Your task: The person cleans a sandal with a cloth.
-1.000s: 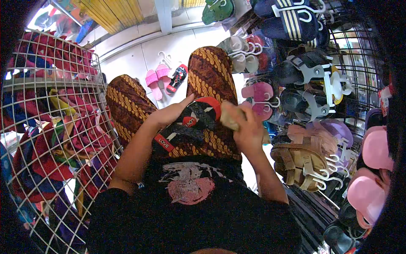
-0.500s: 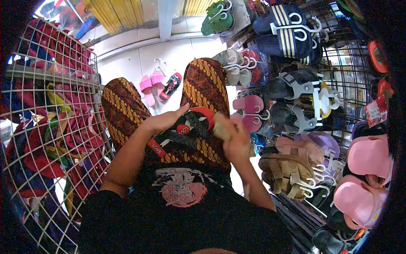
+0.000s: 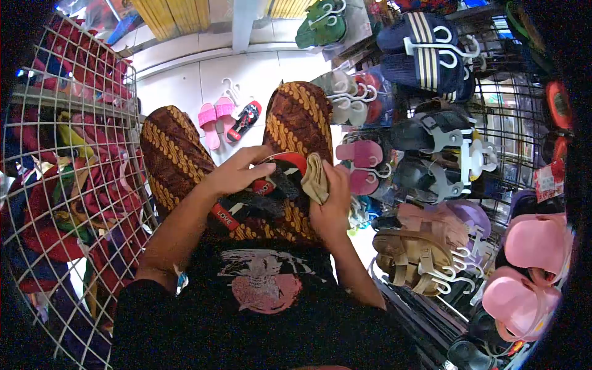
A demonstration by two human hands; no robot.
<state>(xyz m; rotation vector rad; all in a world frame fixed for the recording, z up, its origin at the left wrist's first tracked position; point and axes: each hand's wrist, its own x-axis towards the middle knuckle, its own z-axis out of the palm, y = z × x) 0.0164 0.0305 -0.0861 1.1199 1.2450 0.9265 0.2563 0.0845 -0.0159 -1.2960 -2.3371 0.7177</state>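
Note:
Across my lap lies a black and red sandal (image 3: 223, 216) with "LOVE" lettering. My left hand (image 3: 242, 172) grips its upper side, thumb over the strap and fingers closed round the edge. At the sandal's right end, my right hand (image 3: 330, 200) holds a folded beige cloth (image 3: 316, 179) against the red rim. A matching black and red sandal (image 3: 245, 121) rests on the white floor beyond my knees, beside a pair of pink sandals (image 3: 213, 120).
A wire rack (image 3: 74, 185) with colourful items stands at the left. Hanging footwear fills the right side, including navy striped sandals (image 3: 422, 52), brown sandals (image 3: 410, 259) and pink clogs (image 3: 536, 240). Green sandals (image 3: 322, 28) are at the top.
My right hand was blurred and has moved slightly left and down; the cloth now shows clearly at the sandal's rim. My left hand has shifted a little right over the sandal.

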